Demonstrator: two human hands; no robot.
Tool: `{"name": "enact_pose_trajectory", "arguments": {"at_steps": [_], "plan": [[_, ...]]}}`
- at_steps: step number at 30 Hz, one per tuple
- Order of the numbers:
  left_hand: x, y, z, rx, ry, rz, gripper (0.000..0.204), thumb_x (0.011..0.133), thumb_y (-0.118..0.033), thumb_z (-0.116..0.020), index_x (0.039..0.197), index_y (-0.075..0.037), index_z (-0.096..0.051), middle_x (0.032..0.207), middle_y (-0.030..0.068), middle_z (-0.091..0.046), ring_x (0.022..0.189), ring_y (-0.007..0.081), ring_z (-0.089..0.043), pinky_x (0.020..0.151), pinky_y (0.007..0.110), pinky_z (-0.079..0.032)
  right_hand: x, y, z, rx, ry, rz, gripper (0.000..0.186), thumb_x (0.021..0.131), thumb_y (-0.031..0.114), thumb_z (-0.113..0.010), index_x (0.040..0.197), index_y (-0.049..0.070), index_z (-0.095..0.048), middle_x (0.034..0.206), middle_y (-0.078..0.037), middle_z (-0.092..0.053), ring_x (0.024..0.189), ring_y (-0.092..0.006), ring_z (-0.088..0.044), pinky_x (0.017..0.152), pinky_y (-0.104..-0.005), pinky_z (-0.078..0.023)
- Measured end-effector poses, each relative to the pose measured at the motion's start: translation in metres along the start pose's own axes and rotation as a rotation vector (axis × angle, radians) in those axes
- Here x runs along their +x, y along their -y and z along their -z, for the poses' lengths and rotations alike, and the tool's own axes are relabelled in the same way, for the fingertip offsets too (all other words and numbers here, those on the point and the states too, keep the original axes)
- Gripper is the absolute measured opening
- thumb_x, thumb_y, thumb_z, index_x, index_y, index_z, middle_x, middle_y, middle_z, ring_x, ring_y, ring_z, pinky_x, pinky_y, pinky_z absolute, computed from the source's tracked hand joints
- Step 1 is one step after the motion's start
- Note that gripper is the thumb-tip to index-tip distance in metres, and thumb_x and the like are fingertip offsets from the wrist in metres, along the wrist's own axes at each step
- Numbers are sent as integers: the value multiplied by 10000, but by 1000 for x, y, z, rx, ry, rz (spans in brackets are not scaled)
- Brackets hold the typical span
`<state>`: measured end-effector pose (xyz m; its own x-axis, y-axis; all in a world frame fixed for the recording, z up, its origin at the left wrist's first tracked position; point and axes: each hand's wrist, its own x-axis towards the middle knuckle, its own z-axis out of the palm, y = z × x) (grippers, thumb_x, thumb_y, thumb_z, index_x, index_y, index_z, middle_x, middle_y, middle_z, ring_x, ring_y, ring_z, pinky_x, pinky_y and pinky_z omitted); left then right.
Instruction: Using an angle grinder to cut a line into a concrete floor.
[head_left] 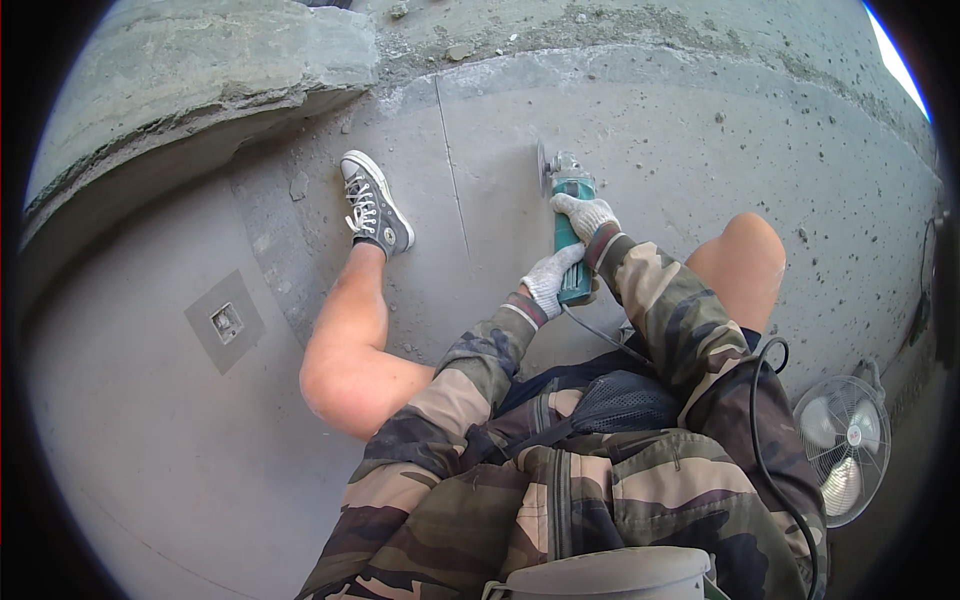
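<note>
Both my hands, in pale knit work gloves, are closed round a teal angle grinder (568, 236). My right hand (585, 214) grips its body near the metal gear head. Behind it, my left hand (549, 279) wraps the rear end, where the cord (604, 335) comes out. At the grinder's far end a thin disc (542, 168) stands on edge, just over or on the grey concrete floor (500, 220); contact cannot be told. Left of the disc, a narrow straight groove (452, 165) runs through the floor.
My sneakered left foot (372, 203) stands left of the groove. A broken concrete ledge (230, 75) rises at the upper left, with rubble along the back. A square recessed box (226, 322) sits in the surface at left. A round fan (845, 450) stands at lower right; a dark cable (757, 440) crosses my right side.
</note>
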<state>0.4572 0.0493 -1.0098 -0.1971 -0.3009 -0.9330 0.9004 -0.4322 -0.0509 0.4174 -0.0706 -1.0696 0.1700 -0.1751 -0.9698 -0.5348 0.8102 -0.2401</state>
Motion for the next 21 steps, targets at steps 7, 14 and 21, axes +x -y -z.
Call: {"name": "enact_pose_trajectory", "arguments": {"at_steps": [7,14,21], "plan": [[4,-2,-2,-22,21,1,320,898,-322,-598,1096,-73,-561,898,106,-650,742,250,-658,659,422,-580,7,1,3,-90,-19,36,485,673,313,-749,959,-59,-624,799,-134,-621,649,-252,-611,613,-382,-516],[10,-8,0,-8,34,-9,329,896,-324,-602,1115,-82,-561,916,105,-654,760,248,-660,673,429,-580,8,11,3,-45,-6,20,506,671,319,-751,973,-66,-624,824,-145,-633,666,-256,-620,631,-376,-521],[11,-11,-1,-3,38,-16,335,894,-322,-604,1122,-81,-561,930,107,-656,772,247,-661,679,426,-580,13,13,3,-113,-26,41,504,675,325,-750,972,-63,-628,818,-142,-632,671,-254,-623,635,-372,-520]]}}
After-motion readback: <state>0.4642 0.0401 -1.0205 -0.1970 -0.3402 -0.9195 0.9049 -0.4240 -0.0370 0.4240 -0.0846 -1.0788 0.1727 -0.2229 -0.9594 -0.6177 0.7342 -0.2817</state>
